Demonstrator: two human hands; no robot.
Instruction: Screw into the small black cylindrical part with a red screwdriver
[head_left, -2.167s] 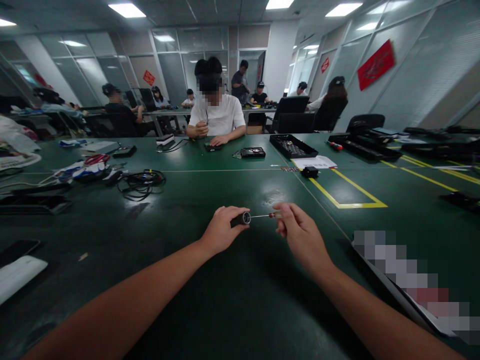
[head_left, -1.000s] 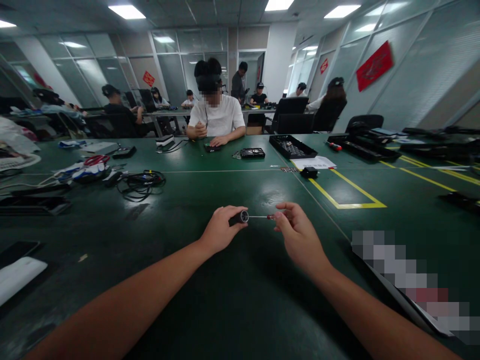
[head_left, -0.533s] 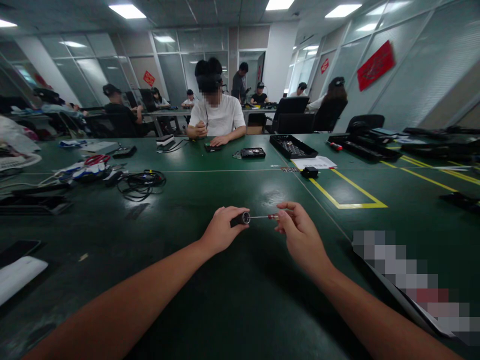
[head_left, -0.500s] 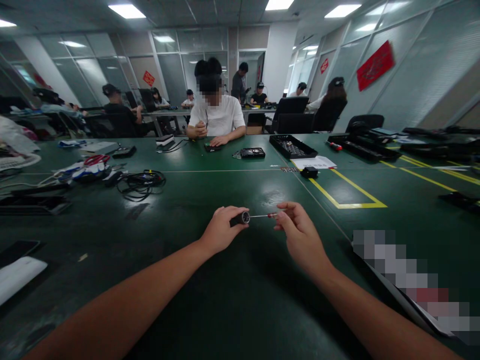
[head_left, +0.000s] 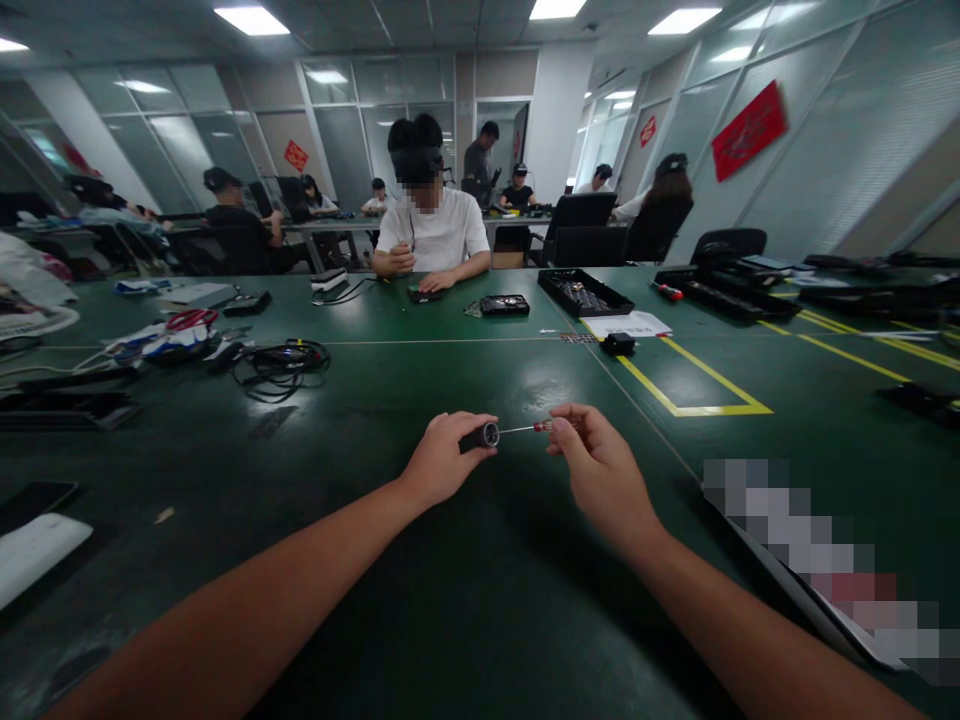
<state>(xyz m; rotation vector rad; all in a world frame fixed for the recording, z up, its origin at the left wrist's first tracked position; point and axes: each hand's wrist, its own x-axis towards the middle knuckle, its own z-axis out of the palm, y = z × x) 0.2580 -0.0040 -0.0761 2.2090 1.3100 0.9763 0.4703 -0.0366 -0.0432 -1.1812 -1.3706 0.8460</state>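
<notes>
My left hand [head_left: 441, 459] is closed around a small black cylinder [head_left: 482, 436] with a silvery round end facing right. My right hand [head_left: 600, 472] pinches the red handle of a thin screwdriver [head_left: 525, 429]. Its metal shaft points left, with the tip at the cylinder's end. Both hands hover just above the dark green table [head_left: 465, 600] in front of me.
A tangle of black cables [head_left: 279, 364] and red-white items [head_left: 174, 335] lie left. A phone [head_left: 34, 497] and white object [head_left: 37, 550] sit near left. Opposite, a person in white [head_left: 431, 230] works; a black tray [head_left: 585, 292], paper [head_left: 628, 324], yellow floor-tape rectangle [head_left: 697, 385] lie right.
Hardly anything differs: both hands stay in place with the screwdriver tip at the cylinder; my right fingers shift slightly on the handle.
</notes>
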